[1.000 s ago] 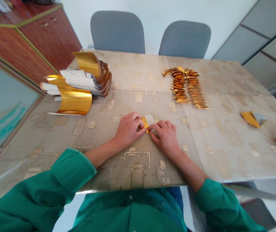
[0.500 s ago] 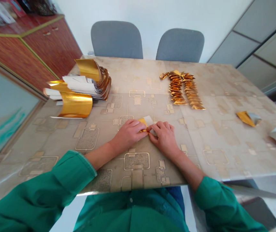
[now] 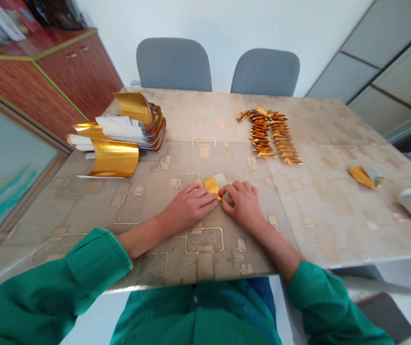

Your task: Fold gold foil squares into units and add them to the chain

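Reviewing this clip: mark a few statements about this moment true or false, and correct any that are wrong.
1. The left hand holds scissors. False: it holds no scissors; its fingers are at a small folded gold-and-white paper.
2. The right hand is also at that paper. True.
3. Folded gold paper pieces lie in two lines beyond the hands. True.
4. The stack of curled gold-and-white paper sheets lies to the right of the hands. False: it lies to their left.
5. Two grey chairs stand beyond the patterned table. True.
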A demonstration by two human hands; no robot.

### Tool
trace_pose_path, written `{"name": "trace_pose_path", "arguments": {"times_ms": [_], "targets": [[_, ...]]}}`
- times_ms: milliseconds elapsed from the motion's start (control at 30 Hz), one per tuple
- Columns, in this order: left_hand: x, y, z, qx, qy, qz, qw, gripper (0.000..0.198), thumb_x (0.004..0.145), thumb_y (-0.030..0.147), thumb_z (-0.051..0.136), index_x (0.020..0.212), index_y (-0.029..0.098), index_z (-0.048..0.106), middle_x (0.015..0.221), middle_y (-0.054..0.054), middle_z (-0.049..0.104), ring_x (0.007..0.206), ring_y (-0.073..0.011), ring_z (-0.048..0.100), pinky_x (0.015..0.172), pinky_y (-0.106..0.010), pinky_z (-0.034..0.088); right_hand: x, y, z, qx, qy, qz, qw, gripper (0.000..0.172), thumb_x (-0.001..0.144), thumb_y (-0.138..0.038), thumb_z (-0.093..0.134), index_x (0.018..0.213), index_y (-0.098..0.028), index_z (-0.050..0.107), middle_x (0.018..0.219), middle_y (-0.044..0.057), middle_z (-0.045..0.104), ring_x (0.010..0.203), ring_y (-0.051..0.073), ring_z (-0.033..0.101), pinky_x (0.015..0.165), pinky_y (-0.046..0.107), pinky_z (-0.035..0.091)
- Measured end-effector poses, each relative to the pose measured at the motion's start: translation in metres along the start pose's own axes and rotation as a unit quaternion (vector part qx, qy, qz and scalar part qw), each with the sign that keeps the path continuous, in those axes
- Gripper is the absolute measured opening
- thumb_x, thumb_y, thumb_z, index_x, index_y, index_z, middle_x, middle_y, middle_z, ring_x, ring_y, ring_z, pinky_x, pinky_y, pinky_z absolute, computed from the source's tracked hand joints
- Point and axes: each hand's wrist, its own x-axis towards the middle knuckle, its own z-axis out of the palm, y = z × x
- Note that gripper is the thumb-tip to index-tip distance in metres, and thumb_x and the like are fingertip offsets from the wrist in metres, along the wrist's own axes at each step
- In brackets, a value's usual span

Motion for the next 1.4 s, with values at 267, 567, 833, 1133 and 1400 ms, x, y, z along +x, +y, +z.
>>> {"name": "trace_pose_path", "arguments": {"times_ms": [267,567,833,1133,1400], "targets": [[-0.004,0.004,-0.002,0.014,0.000,-0.039,0.999,0.025,0.099,0.017,0.052,0.120,0.020,0.064,0.117,-0.006,0.069,0.105,-0.0238,0.059,0.099,-0.045,0.038,0.001,0.000,-0.002,0.008,-0.002,-0.001,1.000,0.012,0.085,-0.025,0.062,0.096,-0.026,0.066,0.095,0.005,0.065,0.094,0.025,0.052,0.082,0.037,0.031],[0.022,-0.001,0.000,0.027,0.010,-0.009,1.000,0.016,0.099,0.021,0.052,0.100,0.018,0.068,0.093,-0.005,0.068,0.092,-0.0201,0.059,0.087,-0.034,0.046,0.003,0.003,-0.001,0.018,-0.008,-0.002,1.000,0.011,0.086,-0.027,0.061,0.096,-0.025,0.067,0.093,0.004,0.064,0.094,0.024,0.052,0.083,0.037,0.031],[0.026,-0.006,0.013,0.030,0.026,-0.010,0.999,0.021,0.098,0.014,0.048,0.089,0.014,0.066,0.081,-0.006,0.064,0.077,-0.0186,0.059,0.069,-0.031,0.047,0.002,0.011,-0.011,0.075,-0.030,-0.047,0.996,0.014,0.088,-0.033,0.066,0.099,-0.025,0.067,0.095,0.003,0.062,0.095,0.023,0.052,0.084,0.036,0.034],[0.011,-0.018,0.015,-0.039,0.089,-0.022,0.995,0.025,0.100,0.018,0.046,0.089,0.016,0.069,0.087,-0.004,0.069,0.083,-0.0162,0.062,0.078,-0.029,0.050,0.005,0.032,-0.012,0.151,-0.015,-0.181,0.972,0.011,0.089,-0.016,0.065,0.094,-0.025,0.070,0.093,0.002,0.069,0.092,0.019,0.055,0.086,0.036,0.034],[-0.004,0.003,0.002,-0.016,0.012,-0.043,0.999,0.021,0.100,0.021,0.050,0.108,0.015,0.067,0.108,-0.007,0.068,0.096,-0.0199,0.061,0.088,-0.034,0.049,0.011,0.040,-0.011,0.229,-0.040,-0.207,0.950,0.012,0.094,-0.029,0.062,0.094,-0.026,0.073,0.095,0.003,0.072,0.089,0.018,0.061,0.085,0.036,0.041]]}}
